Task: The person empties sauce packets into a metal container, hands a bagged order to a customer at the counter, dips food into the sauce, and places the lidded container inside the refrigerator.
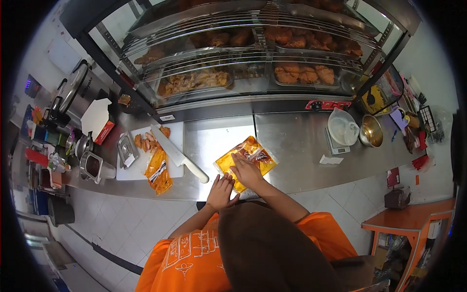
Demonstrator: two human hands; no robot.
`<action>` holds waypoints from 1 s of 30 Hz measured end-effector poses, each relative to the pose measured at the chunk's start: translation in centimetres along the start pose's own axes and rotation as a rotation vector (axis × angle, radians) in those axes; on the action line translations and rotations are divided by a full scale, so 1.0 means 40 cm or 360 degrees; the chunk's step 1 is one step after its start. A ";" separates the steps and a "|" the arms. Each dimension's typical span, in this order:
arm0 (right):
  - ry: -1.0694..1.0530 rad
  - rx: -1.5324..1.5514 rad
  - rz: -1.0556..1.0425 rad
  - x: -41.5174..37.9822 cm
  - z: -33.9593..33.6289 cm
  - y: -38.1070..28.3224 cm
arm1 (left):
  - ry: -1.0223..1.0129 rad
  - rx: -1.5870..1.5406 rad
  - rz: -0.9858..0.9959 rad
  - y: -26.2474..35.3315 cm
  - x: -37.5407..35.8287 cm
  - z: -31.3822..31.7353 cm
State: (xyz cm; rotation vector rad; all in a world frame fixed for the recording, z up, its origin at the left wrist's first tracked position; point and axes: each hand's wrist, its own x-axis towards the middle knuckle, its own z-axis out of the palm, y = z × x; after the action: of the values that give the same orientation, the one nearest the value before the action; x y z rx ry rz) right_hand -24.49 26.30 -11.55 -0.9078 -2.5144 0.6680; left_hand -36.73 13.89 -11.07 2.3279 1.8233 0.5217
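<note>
A flat clear plastic pouch [266,164] with yellow-orange contents lies on the steel counter in front of me. My right hand [247,172] rests on top of it, palm down with fingers stretched out. At the pouch's lower left corner is my left hand [222,192], its fingers extended and touching the edge; the thumb points towards the right wrist. To the left, a large knife [171,148] with a white handle lies across a white cutting board [127,171]. Pieces of cooked chicken [148,142] and another orange-filled pouch [158,171] are on that board.
A heated display cabinet [214,113] with trays of fried chicken spans the back. On the right stand a scale [336,144] bearing a plastic container [342,127], and a metal bowl [371,131]. A steel container [95,166] and an open carton [99,119] stand left.
</note>
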 end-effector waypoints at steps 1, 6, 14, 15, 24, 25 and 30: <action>0.0006 0.0037 0.0112 0.009 0.003 0.004 | 0.0020 -0.0016 -0.0009 0.000 0.003 -0.004; -0.0097 -0.0029 0.0043 0.021 0.022 -0.041 | 0.0084 -0.0621 -0.0271 -0.045 -0.002 0.011; -0.0297 0.0119 -0.0394 0.023 0.050 -0.063 | 0.0117 -0.0132 -0.0428 -0.052 0.018 -0.020; -0.0294 0.0073 -0.0453 0.021 0.057 -0.062 | -0.0020 -0.0043 -0.0444 -0.057 0.020 -0.017; -0.0244 0.0079 -0.0543 0.049 0.077 -0.063 | -0.0023 0.0062 -0.0447 -0.055 0.037 -0.019; -0.0296 0.0135 -0.0416 0.054 0.062 -0.067 | 0.0031 0.0038 -0.0422 -0.056 0.035 -0.014; -0.0104 0.0063 -0.0074 0.098 0.038 -0.040 | 0.0231 0.0022 -0.0437 -0.050 0.035 -0.017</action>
State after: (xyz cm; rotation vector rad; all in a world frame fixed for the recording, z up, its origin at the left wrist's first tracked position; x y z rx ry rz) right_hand -28.83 27.38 -11.16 -0.8234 -2.5616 0.7411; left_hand -38.53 15.66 -10.82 2.0464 2.1726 0.6528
